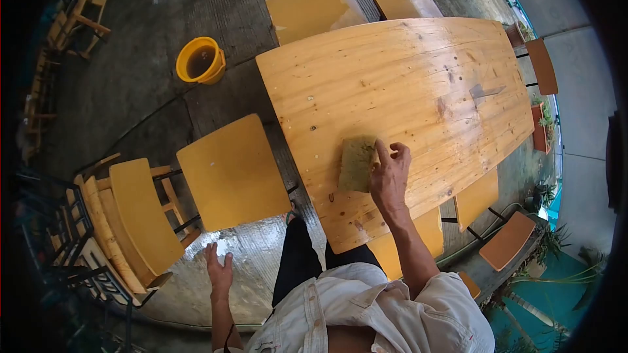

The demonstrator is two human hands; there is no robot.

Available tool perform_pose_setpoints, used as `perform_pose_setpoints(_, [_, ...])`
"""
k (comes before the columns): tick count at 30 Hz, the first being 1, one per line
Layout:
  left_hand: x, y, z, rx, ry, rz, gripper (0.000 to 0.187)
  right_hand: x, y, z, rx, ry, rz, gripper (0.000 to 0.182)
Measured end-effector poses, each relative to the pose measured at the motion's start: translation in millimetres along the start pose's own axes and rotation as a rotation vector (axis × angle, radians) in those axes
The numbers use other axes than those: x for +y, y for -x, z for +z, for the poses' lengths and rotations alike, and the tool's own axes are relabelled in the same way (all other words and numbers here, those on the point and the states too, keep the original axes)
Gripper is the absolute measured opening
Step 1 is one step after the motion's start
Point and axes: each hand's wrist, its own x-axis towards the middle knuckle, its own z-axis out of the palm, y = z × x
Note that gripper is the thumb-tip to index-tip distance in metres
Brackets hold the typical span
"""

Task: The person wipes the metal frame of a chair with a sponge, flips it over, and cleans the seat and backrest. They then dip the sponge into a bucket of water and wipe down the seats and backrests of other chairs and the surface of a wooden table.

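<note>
Green sponge (357, 163) is pressed flat on wooden table (405, 98), near the edge closest to the wearer. Its right side is touched by the right hand (390, 180), fingers bent. Left hand (220, 271) is held open over the floor (248, 265), nothing gripped. Yellow bucket (201, 61), part-filled with dark liquid (200, 62), is set on the floor beyond the yellow chair (232, 173). Table is flanked by more chairs on several sides.
</note>
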Motion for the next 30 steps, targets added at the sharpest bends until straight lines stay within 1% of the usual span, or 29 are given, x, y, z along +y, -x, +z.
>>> perform_pose_setpoints(1, [8.4,-3.1,1.5,-0.013,0.017,0.000,0.061,22.3,1.8,-9.1,-0.085,0.122,0.053,0.054])
perform_pose_setpoints(2, [10.2,-7.5,3.6,-0.010,0.043,0.034,0.061,47.7,2.5,-8.7,-0.129,0.023,0.142,0.047])
perform_pose_setpoints(3, [14.5,-11.2,5.8,-0.005,0.052,0.031,0.061,50.1,0.6,-16.0,-0.153,-0.125,0.233,0.039])
perform_pose_setpoints(5, [22.9,-17.4,9.4,-0.032,0.104,0.000,0.062,20.8,-1.8,-17.6,-0.156,-0.192,0.261,0.042])
perform_pose_setpoints(6, [16.1,-20.4,15.3,-0.030,0.102,0.018,0.063,4.3,1.4,-13.8,-0.171,-0.189,0.189,0.059])
perform_pose_setpoints(7, [10.8,-20.3,21.1,-0.026,0.099,0.024,0.063,0.5,10.9,9.7,-0.079,-0.140,0.048,0.076])
perform_pose_setpoints(9, [-0.2,-17.9,28.5,-0.049,0.067,0.013,0.063,-24.5,14.7,29.7,-0.038,0.130,-0.080,0.085])
perform_pose_setpoints(10, [-0.1,-12.4,27.2,-0.052,0.044,0.031,0.063,-16.1,11.0,36.1,-0.031,0.127,-0.073,0.085])
perform_pose_setpoints(12, [-5.4,1.2,17.0,-0.055,0.001,0.042,0.064,11.7,-6.2,47.7,-0.081,0.028,-0.266,0.082])
perform_pose_setpoints(14, [-16.1,18.0,2.6,-0.060,-0.045,0.038,0.064,50.7,-44.8,34.4,0.047,0.130,-0.328,0.073])
perform_pose_setpoints(15, [-23.1,26.2,-5.5,-0.046,-0.030,-0.030,0.064,76.7,-71.8,31.0,0.149,0.226,-0.256,0.065])
perform_pose_setpoints(16, [-30.9,31.2,-11.5,-0.030,-0.013,-0.094,0.065,93.2,-101.6,25.0,0.240,0.366,-0.114,0.062])
perform_pose_setpoints(17, [-40.3,32.3,-15.1,-0.025,-0.014,-0.089,0.065,108.1,-135.6,16.3,0.323,0.433,0.029,0.051])
perform_pose_setpoints(19, [-65.1,36.5,-23.0,0.016,-0.123,-0.189,0.065,111.4,-193.8,4.0,0.342,0.318,0.484,0.037])
perform_pose_setpoints(20, [-76.4,31.7,-22.4,0.065,-0.146,-0.170,0.064,104.4,-211.5,12.9,0.387,0.292,0.513,0.034])
perform_pose_setpoints(21, [-72.6,25.6,-24.1,0.056,-0.159,-0.163,0.064,87.9,-220.6,27.8,0.429,0.272,0.548,0.030])
perform_pose_setpoints(22, [-61.7,14.3,-25.8,0.077,-0.135,-0.101,0.063,62.0,-222.4,50.5,0.506,0.263,0.418,0.031])
perform_pose_setpoints(23, [-44.7,0.4,-26.5,0.096,-0.108,-0.036,0.061,37.3,-216.2,80.0,0.587,0.194,0.146,0.037])
perform_pose_setpoints(24, [-21.4,-15.7,-27.2,0.047,-0.041,-0.043,0.059,-14.6,-192.9,79.7,0.394,0.069,-0.003,0.044])
perform_pose_setpoints(25, [-4.4,-28.7,-26.5,0.022,-0.048,-0.014,0.059,-37.5,-164.4,109.0,0.298,-0.048,-0.227,0.052])
perform_pose_setpoints(26, [14.0,-43.5,-22.0,0.041,-0.031,0.084,0.058,-71.6,-120.6,115.0,0.177,-0.127,-0.383,0.051])
perform_pose_setpoints(27, [35.2,-57.2,-17.3,0.043,-0.012,0.193,0.058,-90.1,-77.0,116.0,0.091,-0.145,-0.553,0.050])
perform_pose_setpoints(28, [62.8,-65.1,-20.3,-0.010,0.045,0.198,0.058,-92.2,-40.7,119.8,0.039,-0.133,-0.708,0.047])
perform_pose_setpoints(29, [96.1,-62.6,-22.9,-0.009,0.163,0.236,0.057,-81.9,-18.9,113.8,-0.097,-0.100,-0.794,0.053])
perform_pose_setpoints(30, [96.9,-71.5,-24.7,-0.015,0.084,0.319,0.056,-59.3,-21.4,100.4,-0.087,-0.082,-0.768,0.052])
